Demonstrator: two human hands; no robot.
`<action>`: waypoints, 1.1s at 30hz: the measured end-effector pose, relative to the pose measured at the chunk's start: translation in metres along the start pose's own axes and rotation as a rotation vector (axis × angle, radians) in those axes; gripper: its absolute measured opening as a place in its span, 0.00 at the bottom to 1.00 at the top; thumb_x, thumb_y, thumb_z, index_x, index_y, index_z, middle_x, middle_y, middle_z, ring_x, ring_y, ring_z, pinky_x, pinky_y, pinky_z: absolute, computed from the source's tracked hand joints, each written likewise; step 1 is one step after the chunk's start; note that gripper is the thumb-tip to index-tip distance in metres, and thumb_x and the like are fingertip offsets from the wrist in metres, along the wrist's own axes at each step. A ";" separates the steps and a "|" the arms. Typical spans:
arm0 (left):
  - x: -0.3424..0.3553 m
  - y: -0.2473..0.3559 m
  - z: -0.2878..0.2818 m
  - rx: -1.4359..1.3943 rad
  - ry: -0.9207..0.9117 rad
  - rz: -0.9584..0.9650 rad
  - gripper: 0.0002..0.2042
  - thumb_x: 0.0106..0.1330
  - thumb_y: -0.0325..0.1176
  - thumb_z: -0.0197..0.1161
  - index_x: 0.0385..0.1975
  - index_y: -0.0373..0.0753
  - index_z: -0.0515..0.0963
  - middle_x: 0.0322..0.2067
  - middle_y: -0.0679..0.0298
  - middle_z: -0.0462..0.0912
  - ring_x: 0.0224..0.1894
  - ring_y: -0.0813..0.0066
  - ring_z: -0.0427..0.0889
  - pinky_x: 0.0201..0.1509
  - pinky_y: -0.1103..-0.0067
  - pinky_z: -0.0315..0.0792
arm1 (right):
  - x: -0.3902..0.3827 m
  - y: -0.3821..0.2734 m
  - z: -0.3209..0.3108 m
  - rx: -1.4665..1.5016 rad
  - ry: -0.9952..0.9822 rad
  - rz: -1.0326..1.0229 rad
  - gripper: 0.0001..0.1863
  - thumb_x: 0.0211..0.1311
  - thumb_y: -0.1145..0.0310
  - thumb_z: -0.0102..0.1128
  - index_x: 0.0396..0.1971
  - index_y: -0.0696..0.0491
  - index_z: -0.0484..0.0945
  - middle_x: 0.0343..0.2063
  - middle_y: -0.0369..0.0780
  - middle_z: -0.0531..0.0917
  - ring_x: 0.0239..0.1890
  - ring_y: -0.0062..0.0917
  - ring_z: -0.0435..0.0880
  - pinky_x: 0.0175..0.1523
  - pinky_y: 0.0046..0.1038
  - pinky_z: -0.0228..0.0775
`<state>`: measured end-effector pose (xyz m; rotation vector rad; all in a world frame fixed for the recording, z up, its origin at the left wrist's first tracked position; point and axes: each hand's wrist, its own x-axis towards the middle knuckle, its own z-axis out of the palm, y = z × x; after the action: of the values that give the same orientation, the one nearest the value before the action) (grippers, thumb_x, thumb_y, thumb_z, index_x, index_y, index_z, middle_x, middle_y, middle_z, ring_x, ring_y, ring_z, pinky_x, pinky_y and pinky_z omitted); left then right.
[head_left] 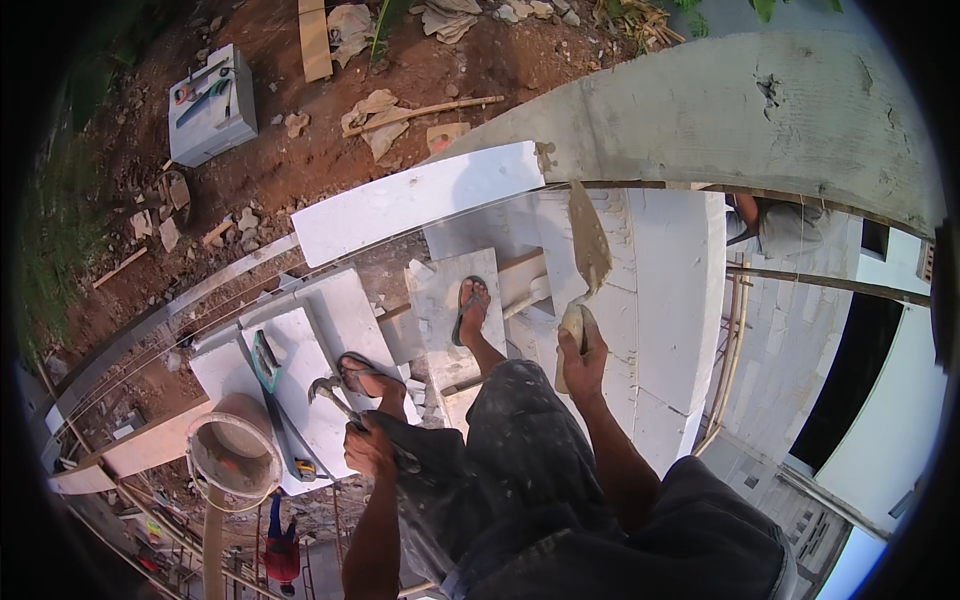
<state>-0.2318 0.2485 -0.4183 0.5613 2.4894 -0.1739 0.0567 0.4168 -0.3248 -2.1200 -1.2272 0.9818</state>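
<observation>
My left hand is closed around a claw hammer, its head pointing up and to the left over the white blocks near my left foot. In front of my body, my right hand grips the handle of a trowel. Grey mortar smears its pointed blade, which reaches up beside the concrete beam. A long white block lies along the wall line, left of the trowel's tip, with a dab of mortar at its right end.
A mortar bucket and a handsaw are left of my feet. More tools lie on a white block stack on the soil. White blockwork is at right. Another person is below left; a second is partly hidden at right.
</observation>
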 end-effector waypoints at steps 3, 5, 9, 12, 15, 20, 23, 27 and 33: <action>0.000 0.006 -0.003 0.018 -0.012 0.042 0.21 0.63 0.50 0.54 0.30 0.34 0.79 0.31 0.48 0.83 0.36 0.42 0.81 0.40 0.54 0.71 | -0.016 0.053 0.026 -0.288 0.113 -0.081 0.27 0.58 0.70 0.60 0.58 0.61 0.70 0.41 0.52 0.80 0.41 0.42 0.82 0.46 0.37 0.74; -0.001 0.013 -0.008 0.051 -0.024 0.077 0.21 0.63 0.51 0.54 0.30 0.34 0.79 0.31 0.48 0.83 0.36 0.42 0.81 0.40 0.54 0.71 | -0.002 0.076 0.054 -0.480 0.137 0.005 0.27 0.56 0.68 0.62 0.57 0.60 0.72 0.40 0.52 0.79 0.40 0.48 0.81 0.46 0.41 0.74; -0.002 0.022 -0.006 0.127 0.002 0.143 0.22 0.63 0.51 0.54 0.30 0.33 0.78 0.30 0.47 0.83 0.35 0.42 0.81 0.40 0.54 0.71 | 0.048 0.079 0.103 -0.389 0.247 -0.123 0.27 0.57 0.65 0.60 0.58 0.55 0.71 0.44 0.49 0.77 0.44 0.49 0.79 0.47 0.43 0.73; -0.001 0.029 -0.009 0.148 0.005 0.163 0.22 0.62 0.51 0.54 0.29 0.32 0.78 0.30 0.45 0.82 0.35 0.41 0.81 0.41 0.54 0.70 | 0.085 0.074 0.123 -0.327 0.298 -0.146 0.27 0.58 0.66 0.60 0.59 0.55 0.71 0.45 0.49 0.76 0.46 0.47 0.78 0.47 0.44 0.73; 0.000 0.031 -0.007 0.189 0.008 0.192 0.22 0.62 0.50 0.54 0.29 0.32 0.79 0.30 0.45 0.82 0.35 0.41 0.81 0.41 0.54 0.70 | 0.117 0.080 0.139 -0.309 0.319 -0.156 0.26 0.59 0.65 0.60 0.59 0.55 0.71 0.45 0.49 0.76 0.45 0.47 0.78 0.47 0.43 0.73; -0.001 0.035 -0.005 0.212 -0.013 0.200 0.22 0.63 0.50 0.53 0.30 0.32 0.79 0.31 0.45 0.83 0.35 0.41 0.81 0.41 0.54 0.70 | 0.120 0.092 0.160 -0.335 0.343 -0.171 0.27 0.60 0.65 0.61 0.59 0.54 0.71 0.44 0.49 0.74 0.44 0.46 0.78 0.46 0.42 0.74; -0.002 0.044 -0.013 0.238 -0.052 0.174 0.23 0.63 0.50 0.53 0.31 0.32 0.79 0.32 0.45 0.83 0.36 0.41 0.81 0.42 0.54 0.70 | 0.125 0.095 0.164 -0.214 0.396 -0.205 0.27 0.60 0.66 0.61 0.60 0.54 0.71 0.43 0.50 0.73 0.45 0.45 0.77 0.45 0.42 0.74; 0.005 0.039 -0.011 0.275 -0.050 0.206 0.23 0.63 0.50 0.52 0.31 0.32 0.80 0.32 0.45 0.83 0.37 0.41 0.81 0.43 0.54 0.70 | 0.150 0.099 0.184 -0.265 0.425 -0.187 0.28 0.59 0.67 0.61 0.61 0.53 0.71 0.43 0.49 0.74 0.45 0.45 0.77 0.45 0.41 0.74; 0.014 0.033 -0.009 0.272 -0.029 0.234 0.22 0.62 0.51 0.54 0.29 0.33 0.79 0.29 0.45 0.83 0.35 0.40 0.81 0.41 0.53 0.70 | 0.151 0.098 0.193 -0.240 0.508 -0.259 0.28 0.56 0.68 0.63 0.59 0.52 0.72 0.42 0.49 0.75 0.43 0.45 0.78 0.45 0.41 0.74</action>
<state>-0.2323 0.2857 -0.4182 0.9491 2.3634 -0.4287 0.0074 0.5156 -0.5644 -2.1288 -1.3475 0.1687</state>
